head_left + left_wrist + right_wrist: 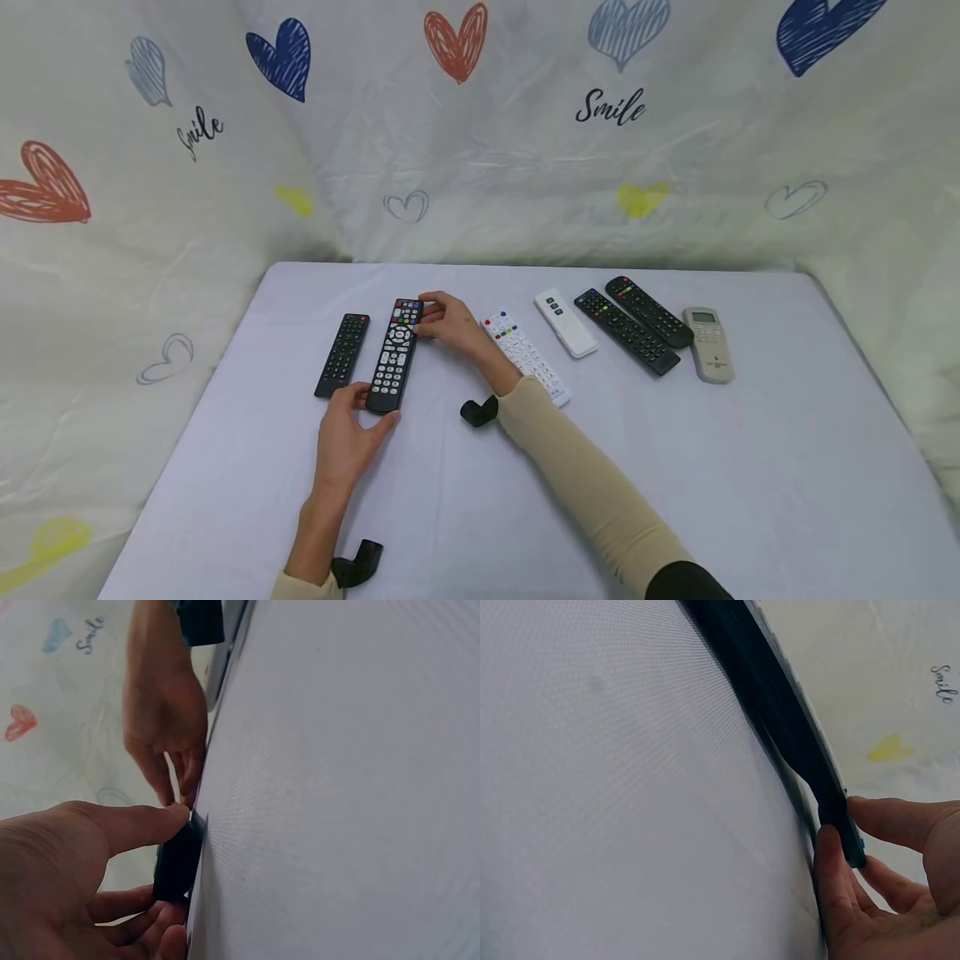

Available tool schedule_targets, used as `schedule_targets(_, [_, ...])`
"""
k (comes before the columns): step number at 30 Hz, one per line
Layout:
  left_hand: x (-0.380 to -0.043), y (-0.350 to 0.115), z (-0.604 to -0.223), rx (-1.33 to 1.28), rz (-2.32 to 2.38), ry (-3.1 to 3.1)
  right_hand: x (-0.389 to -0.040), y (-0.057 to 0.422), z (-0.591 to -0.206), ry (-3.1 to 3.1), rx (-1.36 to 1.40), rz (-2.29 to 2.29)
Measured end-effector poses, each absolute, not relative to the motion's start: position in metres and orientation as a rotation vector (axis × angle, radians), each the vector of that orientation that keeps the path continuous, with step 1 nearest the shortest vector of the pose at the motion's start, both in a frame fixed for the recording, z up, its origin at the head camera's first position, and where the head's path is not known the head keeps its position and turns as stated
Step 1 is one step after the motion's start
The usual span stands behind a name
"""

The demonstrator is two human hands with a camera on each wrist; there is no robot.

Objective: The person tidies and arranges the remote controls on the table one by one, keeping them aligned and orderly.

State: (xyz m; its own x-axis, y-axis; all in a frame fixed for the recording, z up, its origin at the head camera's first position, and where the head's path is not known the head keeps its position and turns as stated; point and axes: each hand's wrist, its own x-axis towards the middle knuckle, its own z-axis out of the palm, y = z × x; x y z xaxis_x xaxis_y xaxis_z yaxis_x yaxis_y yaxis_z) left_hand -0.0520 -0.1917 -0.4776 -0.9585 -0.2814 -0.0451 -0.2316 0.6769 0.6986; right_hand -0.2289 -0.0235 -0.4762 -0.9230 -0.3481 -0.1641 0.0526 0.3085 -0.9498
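Observation:
A long black remote control (pixel 394 358) with pale buttons and a coloured row near its top lies lengthwise between both hands. My left hand (pixel 348 446) holds its near end, thumb at one corner and fingers along the other side. At the far end, my right hand (pixel 452 323) pinches the remote's right edge. In the right wrist view the thumb is on the button face and fingers are under the dark body (pixel 780 712), whose tip is raised off the cloth. The left wrist view shows the near end (pixel 178 862) close to the table surface.
Left of the held remote lies a smaller black remote (pixel 342 356). Rightward are a white many-button remote (pixel 521 352) partly under the right forearm, a slim white remote (pixel 573 333), two black remotes (pixel 626 331) (pixel 651 312) and a grey one with a display (pixel 710 346). A heart-printed curtain (pixel 510 183) stands behind the table.

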Motion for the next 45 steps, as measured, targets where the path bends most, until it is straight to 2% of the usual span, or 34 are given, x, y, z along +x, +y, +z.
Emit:
schedule_targets(17, [-0.049, -0.195, -0.482, 0.426, -1.158, -2.840, -0.227, -0.026, -0.487, 2.267, -0.320, -1.625])
schedule_targets(45, [-0.053, -0.185, -0.477, 0.369, -1.078, -2.805, -0.225, -0.013, -0.478, 2.276, -0.318, -1.541])
